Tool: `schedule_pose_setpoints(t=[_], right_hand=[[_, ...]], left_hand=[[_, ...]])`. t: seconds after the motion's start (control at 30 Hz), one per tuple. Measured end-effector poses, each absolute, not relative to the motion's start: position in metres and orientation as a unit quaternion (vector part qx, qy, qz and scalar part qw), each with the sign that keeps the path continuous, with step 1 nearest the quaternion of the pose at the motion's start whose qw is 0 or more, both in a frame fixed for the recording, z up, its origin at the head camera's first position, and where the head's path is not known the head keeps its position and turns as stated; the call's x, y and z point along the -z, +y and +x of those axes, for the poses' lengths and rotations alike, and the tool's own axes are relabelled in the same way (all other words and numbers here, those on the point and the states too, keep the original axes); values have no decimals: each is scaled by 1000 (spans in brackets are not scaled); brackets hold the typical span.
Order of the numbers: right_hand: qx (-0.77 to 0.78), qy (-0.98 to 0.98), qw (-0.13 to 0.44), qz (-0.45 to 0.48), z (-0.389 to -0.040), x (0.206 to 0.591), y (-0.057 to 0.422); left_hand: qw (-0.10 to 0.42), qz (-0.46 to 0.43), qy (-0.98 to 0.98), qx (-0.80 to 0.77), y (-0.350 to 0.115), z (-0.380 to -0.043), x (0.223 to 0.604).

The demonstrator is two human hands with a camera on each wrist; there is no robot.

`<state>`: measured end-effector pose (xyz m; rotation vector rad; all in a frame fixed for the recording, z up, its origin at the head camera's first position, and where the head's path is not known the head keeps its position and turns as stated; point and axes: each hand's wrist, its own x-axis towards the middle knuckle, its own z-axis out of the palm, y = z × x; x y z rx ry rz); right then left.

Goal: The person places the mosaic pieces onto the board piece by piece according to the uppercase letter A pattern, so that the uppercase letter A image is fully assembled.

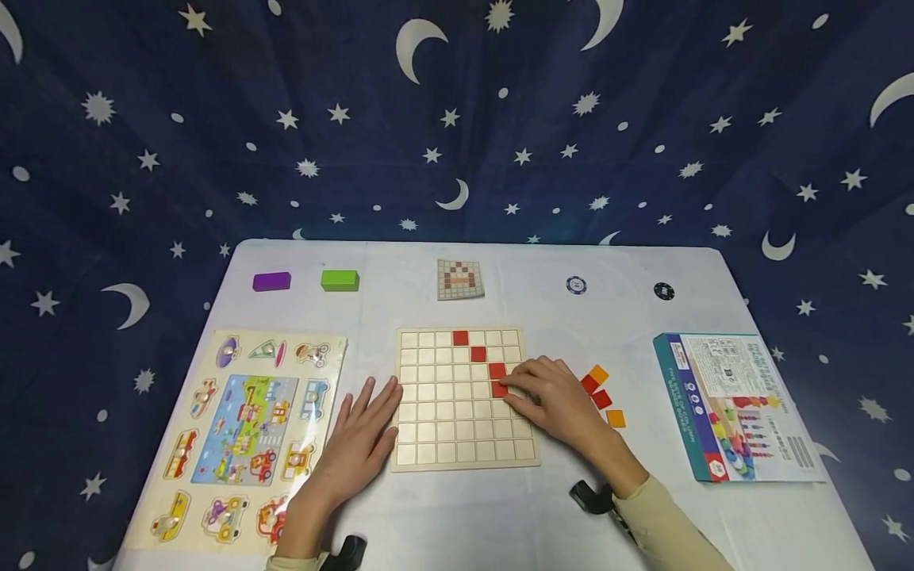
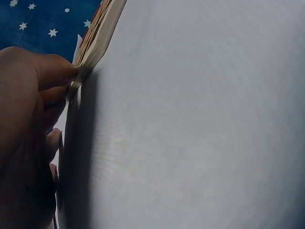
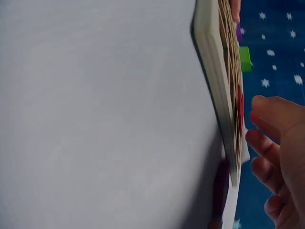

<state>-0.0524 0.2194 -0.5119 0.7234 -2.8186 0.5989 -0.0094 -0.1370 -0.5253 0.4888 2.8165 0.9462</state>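
Note:
A wooden grid board (image 1: 435, 432) lies in the middle of the table, with several red square tiles (image 1: 460, 339) set in a diagonal line from its top row. My left hand (image 1: 357, 444) lies along the board's left edge, fingers extended and fingertips at the rim; the left wrist view shows them at the board's side (image 2: 102, 40). Over the board's right side, my right hand (image 1: 553, 396) has its fingertips right at the lowest red tile (image 1: 498, 390). In the right wrist view its fingers (image 3: 274, 114) are loosely bent, with no tile visible between them.
Loose red and orange tiles (image 1: 616, 419) lie right of the board. A pattern card (image 1: 460, 293) stands behind it. Left is a picture peg puzzle (image 1: 314, 428); right, a box (image 1: 743, 412). Purple (image 1: 271, 282) and green blocks (image 1: 339, 281) and two round chips (image 1: 576, 285) sit farther back.

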Motion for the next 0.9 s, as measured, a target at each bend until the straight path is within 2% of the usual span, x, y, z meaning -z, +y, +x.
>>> schedule_pose_setpoints(t=[0.2,0.43,0.63,0.9], right_hand=[[-223,-945,117,207,-43,512,257],[-205,-963,89,152,-33,511,303],[-185,-973,74,121,-33,510,314],[-152,-983,49,89,-36,503,322]], left_hand=[[69,162,934,-312,-136,-9,524],[48,168,932,-317,-138,-8,527],[16,178,927,-329,-141,-6,531],[49,168,930,-322,-136,-7,524]])
